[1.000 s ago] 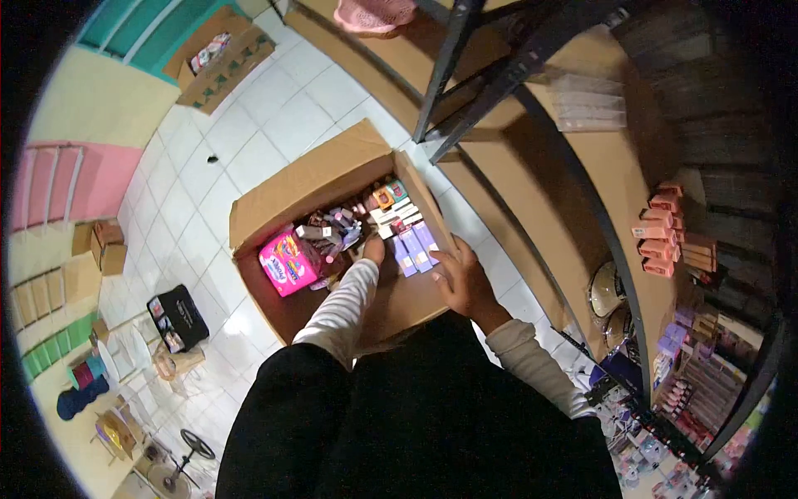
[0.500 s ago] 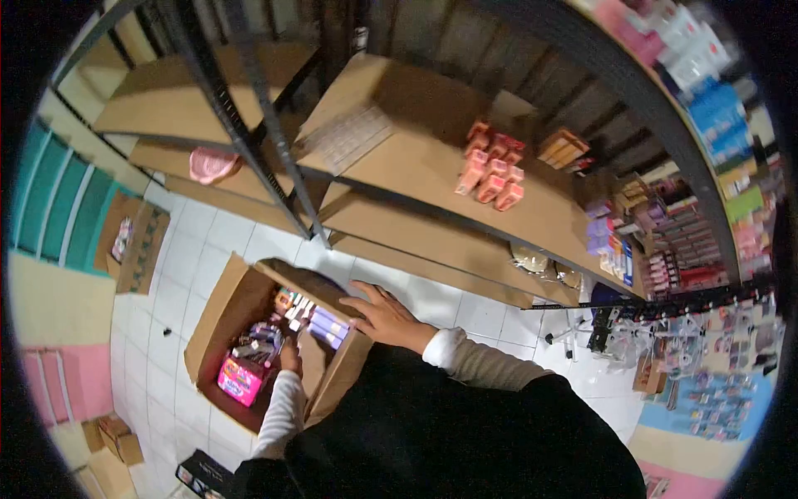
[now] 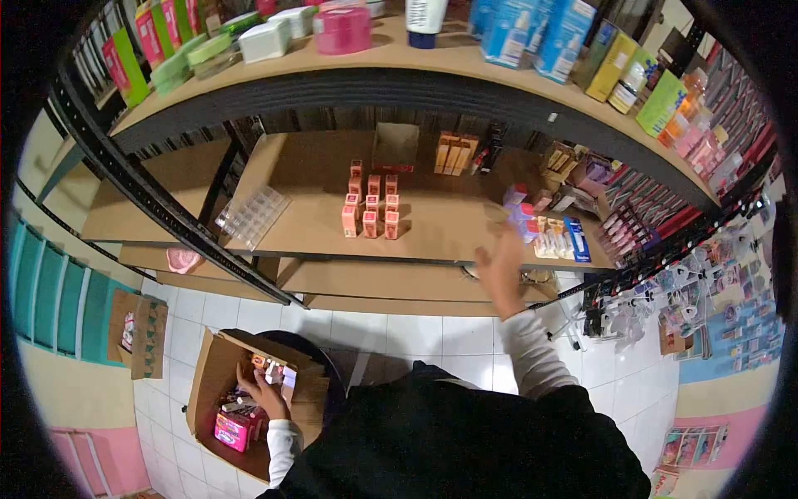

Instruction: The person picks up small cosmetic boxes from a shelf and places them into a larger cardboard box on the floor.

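My left hand is inside the cardboard box, fingers spread over the small packed items, with a bright pink pack just below it. White-and-purple boxes lie right beside its fingers. My right hand is raised at the front edge of the middle shelf, its fingers apart and slightly blurred. Closest to it are small purple boxes and a row of white tubes. Farther left on that shelf stand several peach-coloured boxes in rows.
An upper shelf with tubs, tubes and boxes crosses in front. A clear divided tray and an open brown carton sit on the middle shelf. A black upright post rises at left. Hanging packets are at right.
The view has swung right and the shelf now faces me. My right hand has moved from the box's edge up to the shelf's purple boxes. My left hand stays in the box, fingers now spread.
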`<state>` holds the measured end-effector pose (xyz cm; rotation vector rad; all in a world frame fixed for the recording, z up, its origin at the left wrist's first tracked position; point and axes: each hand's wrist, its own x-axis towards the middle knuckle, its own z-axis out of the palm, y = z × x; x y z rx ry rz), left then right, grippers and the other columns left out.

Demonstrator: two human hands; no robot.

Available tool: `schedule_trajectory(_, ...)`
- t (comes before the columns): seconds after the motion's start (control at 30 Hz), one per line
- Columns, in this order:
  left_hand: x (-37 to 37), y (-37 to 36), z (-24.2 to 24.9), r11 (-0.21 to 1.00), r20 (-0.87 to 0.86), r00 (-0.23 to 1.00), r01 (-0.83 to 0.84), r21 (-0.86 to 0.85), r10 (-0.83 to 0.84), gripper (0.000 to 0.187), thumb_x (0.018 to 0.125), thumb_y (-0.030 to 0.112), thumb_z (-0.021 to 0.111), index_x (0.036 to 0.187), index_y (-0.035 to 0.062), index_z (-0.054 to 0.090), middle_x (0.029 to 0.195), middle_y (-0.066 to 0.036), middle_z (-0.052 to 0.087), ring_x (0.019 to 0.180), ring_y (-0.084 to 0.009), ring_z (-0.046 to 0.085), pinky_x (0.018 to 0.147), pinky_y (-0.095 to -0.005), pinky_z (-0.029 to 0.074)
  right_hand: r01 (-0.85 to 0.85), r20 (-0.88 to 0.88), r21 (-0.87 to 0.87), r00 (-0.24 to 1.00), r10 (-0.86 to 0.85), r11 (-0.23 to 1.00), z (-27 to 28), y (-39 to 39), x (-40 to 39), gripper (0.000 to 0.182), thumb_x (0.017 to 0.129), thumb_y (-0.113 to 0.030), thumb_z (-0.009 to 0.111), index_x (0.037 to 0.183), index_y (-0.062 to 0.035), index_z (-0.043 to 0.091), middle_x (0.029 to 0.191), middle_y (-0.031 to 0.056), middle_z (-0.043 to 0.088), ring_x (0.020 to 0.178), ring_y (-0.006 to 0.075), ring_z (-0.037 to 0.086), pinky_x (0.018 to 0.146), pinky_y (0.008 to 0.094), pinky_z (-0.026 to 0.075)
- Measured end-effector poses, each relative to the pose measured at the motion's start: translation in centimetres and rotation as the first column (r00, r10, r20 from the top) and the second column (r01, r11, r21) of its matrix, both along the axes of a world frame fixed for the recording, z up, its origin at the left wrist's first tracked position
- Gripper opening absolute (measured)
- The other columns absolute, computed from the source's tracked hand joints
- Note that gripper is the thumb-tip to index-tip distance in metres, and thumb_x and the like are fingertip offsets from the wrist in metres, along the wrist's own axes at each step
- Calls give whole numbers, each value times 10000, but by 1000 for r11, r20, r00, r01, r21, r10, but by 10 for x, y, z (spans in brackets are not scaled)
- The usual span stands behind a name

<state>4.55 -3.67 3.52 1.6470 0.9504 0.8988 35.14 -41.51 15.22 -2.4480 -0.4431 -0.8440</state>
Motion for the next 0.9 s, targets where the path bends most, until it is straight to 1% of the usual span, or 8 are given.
schedule_trajectory(0.07, 30, -36, 41, 974, 183, 983, 33, -223, 9, 441, 927, 152, 433, 1329, 38, 294, 1325, -144, 352, 1191, -248, 374, 1002, -340, 296, 164, 61, 117, 983, -172, 979, -6, -51, 26, 526, 609, -114, 706, 1047, -2, 437, 1025, 183, 480, 1004, 366, 440, 859, 441, 359)
schedule_trajectory(0.17, 49, -62, 42, 985, 34, 988, 150, 87, -153, 444, 921, 136, 441, 1329, 42, 294, 1307, -135, 382, 1166, -229, 396, 999, -315, 286, 274, 18, 172, 960, -281, 946, -30, -91, 51, 557, 617, -153, 734, 1046, 14, 420, 991, 186, 484, 983, 372, 447, 861, 437, 360)
schedule_trajectory(0.3, 73, -110, 59, 960, 54, 960, 272, 72, -276, 455, 903, 92, 454, 1322, 33, 287, 1235, -141, 428, 1127, -220, 422, 973, -333, 318, 219, -238, 336, 961, -143, 916, -56, -101, 67, 579, 657, -213, 749, 1070, 13, 413, 1032, 219, 493, 979, 376, 473, 869, 436, 367)
schedule_trajectory(0.4, 77, -133, 64, 946, 181, 931, 324, -20, -316, 453, 878, 29, 472, 1299, 17, 304, 1184, -123, 454, 1084, -212, 449, 954, -321, 338, 160, -165, 270, 979, -118, 949, -78, -112, 78, 546, 686, -174, 726, 1095, 6, 413, 1040, 194, 506, 991, 333, 491, 868, 412, 378)
schedule_trajectory(0.53, 70, -147, 77, 935, 20, 938, 344, 89, -347, 467, 840, 60, 541, 1261, 0, 351, 1118, -146, 508, 1049, -228, 499, 909, -339, 394, -44, -231, 728, 924, 306, 684, -69, -101, 57, 473, 710, -39, 668, 1111, -9, 421, 1029, 100, 508, 945, 193, 507, 832, 317, 409)
schedule_trajectory(0.63, 68, -152, 66, 895, 47, 893, 446, 25, -447, 497, 798, 91, 602, 1239, 20, 385, 1103, -140, 531, 1032, -230, 521, 892, -341, 409, -180, -282, 560, 876, 391, 809, -72, -81, 34, 464, 707, 13, 653, 1107, -14, 418, 1020, 96, 506, 925, 174, 519, 807, 296, 430)
schedule_trajectory(0.73, 77, -162, 83, 794, -75, 795, 606, 50, -602, 562, 769, 161, 677, 1247, 45, 405, 1164, -114, 500, 1049, -210, 511, 888, -338, 421, -286, -344, 751, 599, 723, 595, -39, -12, -13, 451, 700, 47, 648, 1090, -16, 429, 987, 86, 508, 922, 162, 525, 782, 285, 443)
schedule_trajectory(0.9, 90, -175, 99, 730, -70, 750, 658, 186, -658, 617, 723, 207, 721, 1232, 35, 419, 1159, -155, 493, 1088, -261, 492, 888, -365, 418, -451, -430, 764, 178, 885, 462, -25, 81, -74, 465, 685, 20, 707, 1067, -21, 445, 965, 85, 531, 857, 149, 559, 718, 257, 482)
